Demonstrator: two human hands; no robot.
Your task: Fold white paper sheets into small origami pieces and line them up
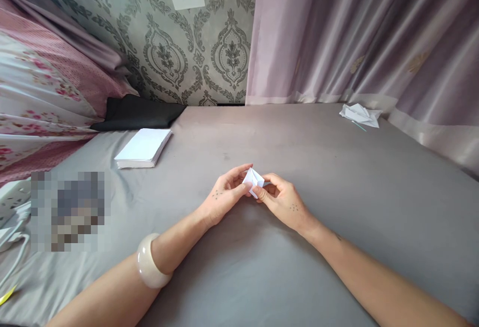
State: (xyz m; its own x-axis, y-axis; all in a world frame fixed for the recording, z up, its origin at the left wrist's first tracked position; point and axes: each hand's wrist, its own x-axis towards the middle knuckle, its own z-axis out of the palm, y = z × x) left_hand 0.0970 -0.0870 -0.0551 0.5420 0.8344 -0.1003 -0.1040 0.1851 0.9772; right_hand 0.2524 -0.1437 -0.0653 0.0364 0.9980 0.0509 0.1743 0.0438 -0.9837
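A small piece of folded white paper (pixel 254 177), shaped like a diamond with creased flaps, is held up over the grey sheet between both hands. My left hand (pixel 229 189) pinches its left side, thumb on the front face and index finger reaching behind the top corner. On the other side, my right hand (pixel 281 196) grips the lower right edge, with the thumb pressed on the front. The fingers behind the paper are partly hidden. A pale bangle (pixel 151 261) circles my left forearm.
Left of centre lies a stack of white paper (pixel 140 146), with a black cloth (pixel 138 112) behind it. Crumpled or folded white papers (pixel 359 114) and a thin green stick (pixel 359 126) sit far right. A power strip (pixel 15 199) with cables is at the left edge.
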